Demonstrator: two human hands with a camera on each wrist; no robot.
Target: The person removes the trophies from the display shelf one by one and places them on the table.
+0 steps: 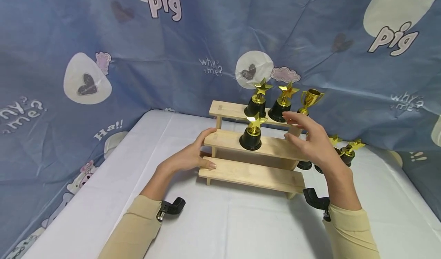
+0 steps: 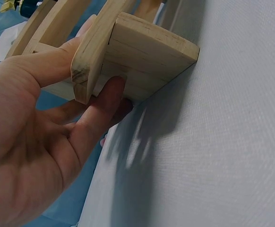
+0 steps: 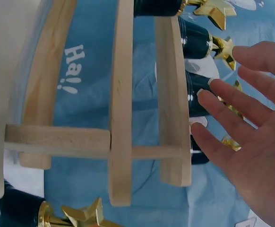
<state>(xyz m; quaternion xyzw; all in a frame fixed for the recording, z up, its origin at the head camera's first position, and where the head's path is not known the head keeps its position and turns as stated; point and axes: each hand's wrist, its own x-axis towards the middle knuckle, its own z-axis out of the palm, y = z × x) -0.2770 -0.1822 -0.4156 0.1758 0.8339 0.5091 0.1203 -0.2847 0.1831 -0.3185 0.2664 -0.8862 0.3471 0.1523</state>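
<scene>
A three-step wooden display stand [image 1: 251, 173] stands on the white table. My left hand [image 1: 187, 157] grips its left end, with fingers at the middle step and thumb at the lowest one. In the left wrist view that hand [image 2: 47, 127] wraps around a step's end. Two gold star trophies on black bases [image 1: 256, 106] [image 1: 280, 108] and a gold cup trophy [image 1: 311, 98] are on the top step. Another star trophy [image 1: 251, 138] is on the middle step. Beside the top-step trophies, my right hand [image 1: 315, 140] has its fingers spread, holding nothing.
More star trophies [image 1: 348, 155] stand on the table to the stand's right, partly hidden behind my right arm. White cloth covers the table [image 1: 220, 220]. A blue printed curtain [image 1: 172, 60] hangs right behind the stand.
</scene>
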